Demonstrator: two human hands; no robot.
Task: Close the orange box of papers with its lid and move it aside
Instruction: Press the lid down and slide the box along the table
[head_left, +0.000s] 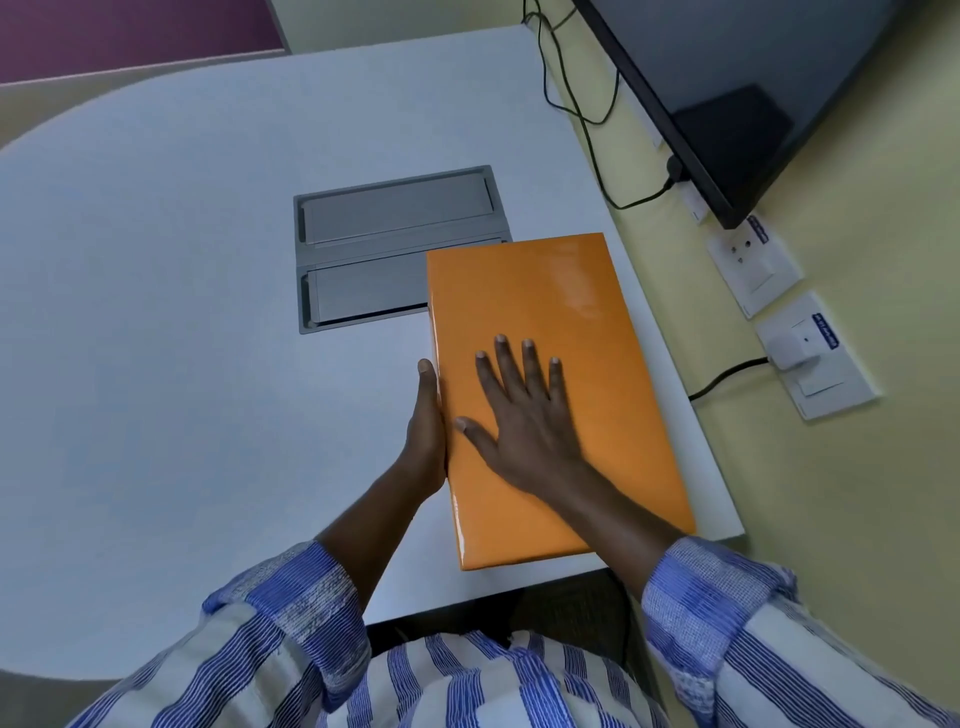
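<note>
The orange box (582, 312) lies flat on the white table (182, 364), close to the table's right edge, with its glossy orange lid on top so no papers show. My right hand (524, 415) rests palm down on the lid with the fingers spread. My left hand (428, 436) presses edge-on against the box's left side, thumb pointing away from me. The box's far left corner overlaps a grey panel set in the table.
A grey metal cable hatch (374, 244) is sunk into the table behind the box. A black monitor (737, 93) hangs on the yellow wall to the right, with cables (576, 109), wall sockets (756, 262) and a plugged-in adapter (795, 348).
</note>
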